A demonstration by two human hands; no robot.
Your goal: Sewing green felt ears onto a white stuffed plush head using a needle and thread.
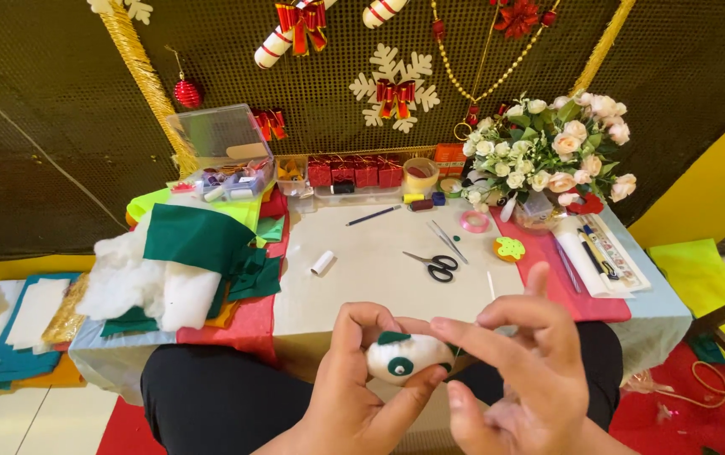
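Note:
My left hand (354, 379) grips a small white stuffed felt piece (405, 355) with dark green round patches, held above my lap in the head view. My right hand (523, 371) hovers just right of it, thumb and forefinger pinched near the piece's right end, other fingers spread. Whether the right fingers hold a needle or thread is too small to tell. Black-handled scissors (437, 265) lie on the table beyond the hands.
The low table (362, 278) carries a white thread spool (322, 263), a pencil (373, 216), pink ribbon roll (474, 222), flower bouquet (552, 152), clear plastic box (223, 147), green felt (198, 240) and white stuffing (139, 286). Red felt (565, 278) lies at right.

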